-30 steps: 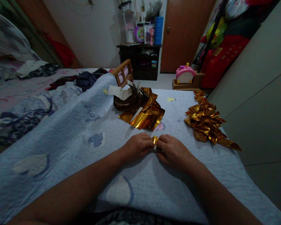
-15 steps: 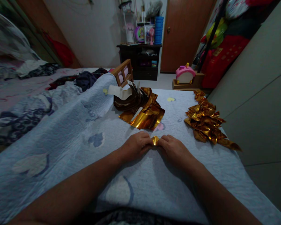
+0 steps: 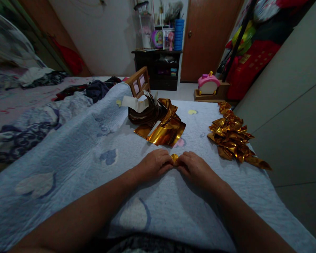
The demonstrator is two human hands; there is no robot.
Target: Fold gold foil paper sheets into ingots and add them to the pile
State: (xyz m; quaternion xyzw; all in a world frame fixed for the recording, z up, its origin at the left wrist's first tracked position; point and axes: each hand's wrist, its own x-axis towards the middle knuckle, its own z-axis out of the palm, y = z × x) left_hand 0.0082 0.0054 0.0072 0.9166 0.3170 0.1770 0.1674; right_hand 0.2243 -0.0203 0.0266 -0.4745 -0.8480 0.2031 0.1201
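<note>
Between my two hands is a small piece of gold foil paper (image 3: 175, 159), mostly covered by the fingers. My left hand (image 3: 158, 163) pinches its left end, and my right hand (image 3: 193, 165) grips the right end with thumb and fingers closed. Both hands rest low over the quilted bedspread. Just beyond them lies a stack of gold foil sheets (image 3: 165, 131), partly curled, with pale undersides showing. To the right, a pile of folded gold foil pieces (image 3: 233, 137) spreads along the bed's edge.
The pale blue bedspread (image 3: 94, 196) with heart shapes covers the surface. A wooden rail (image 3: 139, 80) rises behind the sheets. Crumpled clothes and bedding (image 3: 42, 123) lie to the left. A pink toy (image 3: 208, 84) and a dark cabinet (image 3: 158, 70) stand beyond the bed; a pale panel (image 3: 292, 123) flanks the right.
The hands have drawn slightly closer together, and the foil between them looks more crumpled with less of it showing. The stack and the pile have not moved.
</note>
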